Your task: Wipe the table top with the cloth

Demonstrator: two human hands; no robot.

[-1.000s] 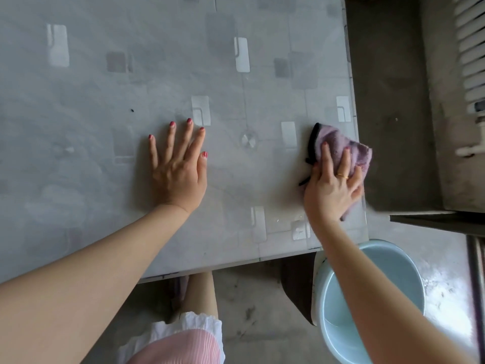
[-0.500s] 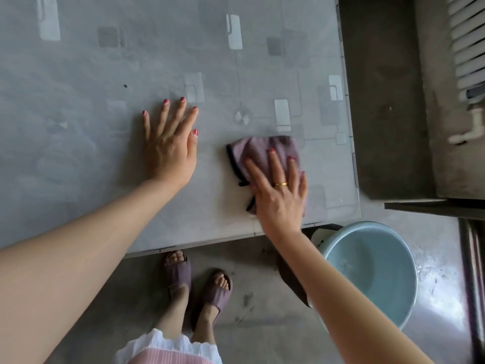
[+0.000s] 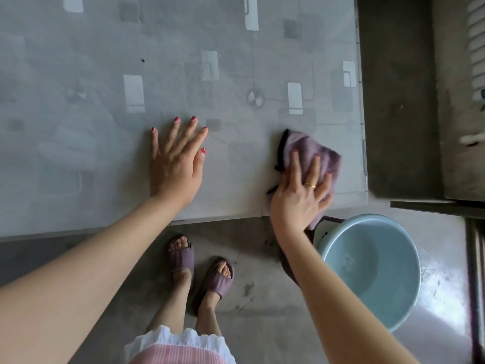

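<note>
From the head camera, my right hand [image 3: 301, 195] lies flat with fingers spread on the purple cloth [image 3: 315, 151], pressing it down rather than gripping it. The cloth is a soft, fuzzy rag with a dark trim along its left edge, bunched at centre right of the frame near the table's near right corner; my palm covers its lower part, and a bit of it hangs past the table edge. A gold ring [image 3: 310, 185] shows on one finger. My left hand [image 3: 175, 164] is open, palm down on the table top [image 3: 105, 127], holding nothing, its nails painted red.

The table top fills the upper left: a smooth, glossy grey surface printed with pale rectangles, darker squares and a small round motif. Its far and left sides are cut off by the frame.

At lower right a round, pale blue plastic basin [image 3: 372, 269] sits on the concrete floor [image 3: 262, 311], partly hidden by my right forearm. My feet wear purple slide sandals [image 3: 217, 282]. At upper right a ribbed white object is cut off and hard to identify.
</note>
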